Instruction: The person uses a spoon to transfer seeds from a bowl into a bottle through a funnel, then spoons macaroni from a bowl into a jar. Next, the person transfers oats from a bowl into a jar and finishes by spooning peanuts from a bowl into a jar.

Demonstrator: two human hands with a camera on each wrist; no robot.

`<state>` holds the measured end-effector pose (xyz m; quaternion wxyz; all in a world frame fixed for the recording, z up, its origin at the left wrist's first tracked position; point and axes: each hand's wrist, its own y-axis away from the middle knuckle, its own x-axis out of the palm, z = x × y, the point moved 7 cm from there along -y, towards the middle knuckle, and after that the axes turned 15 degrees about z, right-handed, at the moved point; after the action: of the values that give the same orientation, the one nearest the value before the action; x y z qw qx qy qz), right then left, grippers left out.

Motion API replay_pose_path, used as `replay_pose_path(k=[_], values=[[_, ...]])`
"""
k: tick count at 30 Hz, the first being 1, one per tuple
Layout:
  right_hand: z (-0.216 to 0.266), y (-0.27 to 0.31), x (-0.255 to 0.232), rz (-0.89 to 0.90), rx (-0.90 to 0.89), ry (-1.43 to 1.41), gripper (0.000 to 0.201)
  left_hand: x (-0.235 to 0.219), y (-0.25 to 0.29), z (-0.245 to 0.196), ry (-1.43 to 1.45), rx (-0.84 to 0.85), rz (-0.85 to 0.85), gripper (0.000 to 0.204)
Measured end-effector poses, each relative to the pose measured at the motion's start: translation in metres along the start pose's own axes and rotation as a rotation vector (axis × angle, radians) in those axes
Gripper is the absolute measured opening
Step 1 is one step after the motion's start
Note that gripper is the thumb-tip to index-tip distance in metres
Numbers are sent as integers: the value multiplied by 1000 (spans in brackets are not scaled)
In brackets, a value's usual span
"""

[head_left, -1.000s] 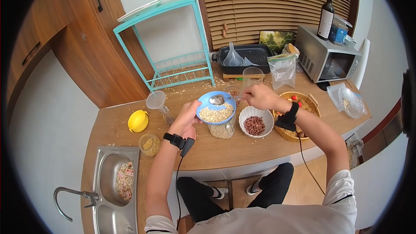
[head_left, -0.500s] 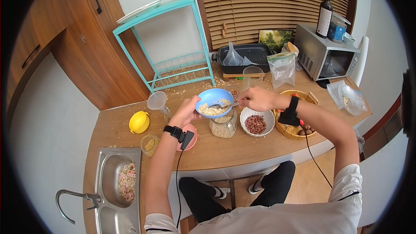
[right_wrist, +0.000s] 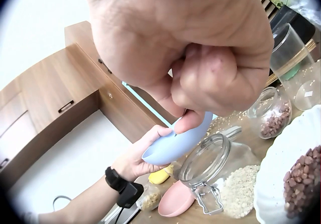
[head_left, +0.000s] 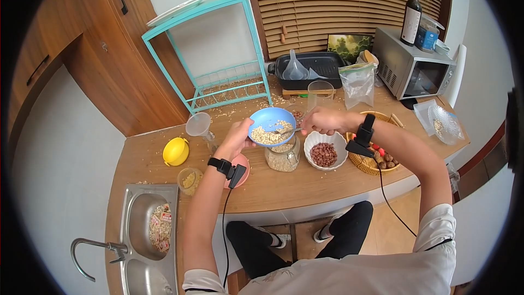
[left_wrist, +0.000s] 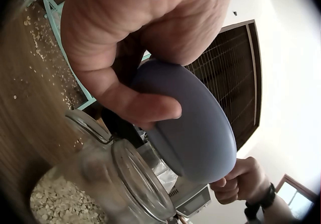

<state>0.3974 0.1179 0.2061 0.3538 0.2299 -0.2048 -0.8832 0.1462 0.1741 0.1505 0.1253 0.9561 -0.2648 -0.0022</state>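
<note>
My left hand (head_left: 236, 140) grips a blue bowl (head_left: 271, 116) by its left side, thumb and fingers around the rim. Pale oat flakes (head_left: 266, 136) lie in the near half of the bowl. With curled fingers my right hand (head_left: 326, 121) holds the handle of a metal spoon (head_left: 285, 131), whose head is down among the flakes. Just under the bowl stands a glass clip-top jar (left_wrist: 135, 179), its lid swung back and oats (left_wrist: 62, 201) inside. To the right of the jar sits a white fluted bowl (head_left: 339, 145) of reddish-brown nuts (head_left: 323, 154).
Left of the jar are a pink bowl (head_left: 241, 170), a clear funnel (head_left: 198, 124), a yellow container (head_left: 176, 153) and a sink (head_left: 131, 196). A wicker basket (head_left: 360, 164) stands right, a clear glass (head_left: 321, 94) behind. Flakes are scattered near the turquoise rack (head_left: 229, 98).
The spoon went from above the bowl's far part down into the flakes. The bowl first tipped, then levelled a little; fewer flakes cover its bottom now.
</note>
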Motion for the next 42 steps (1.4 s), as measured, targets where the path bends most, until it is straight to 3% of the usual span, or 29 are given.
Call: replay_pose_path(k=[5,24,42], values=[[2,0,-2,12,-12,-126,17,0,9,2,-13,19,-30,35],[-2,5,0,-28,-26,-159,10,-17,48,21,132,81,-174,29],[-17,23,-6,-72,-12,-157,12,-28,71,24,76,124,-267,33]])
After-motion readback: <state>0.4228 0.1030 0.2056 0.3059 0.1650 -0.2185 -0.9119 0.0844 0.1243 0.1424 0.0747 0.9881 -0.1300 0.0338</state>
